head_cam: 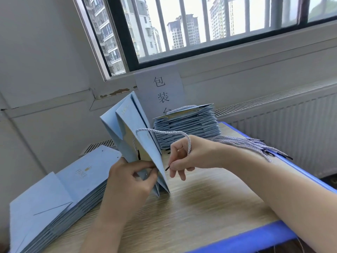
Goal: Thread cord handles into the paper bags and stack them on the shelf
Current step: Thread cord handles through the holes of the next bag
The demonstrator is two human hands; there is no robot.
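Note:
A light blue paper bag (127, 128) stands partly folded on its top edge in the middle of the wooden table (200, 203). My left hand (131, 179) pinches the bag's near lower edge. A pale twisted cord (164, 132) runs from a hole in the bag's side over my right hand (184, 157), which pinches the cord's black tip right beside the bag's panel. A bundle of loose cords (255, 146) lies on the table to the right, partly behind my right forearm.
A pile of flat blue bags (60, 194) lies at the table's left front. A second stack of bags with a cord on top (187, 123) sits at the back by the wall sign. A radiator and a window stand behind; the table has a blue edge.

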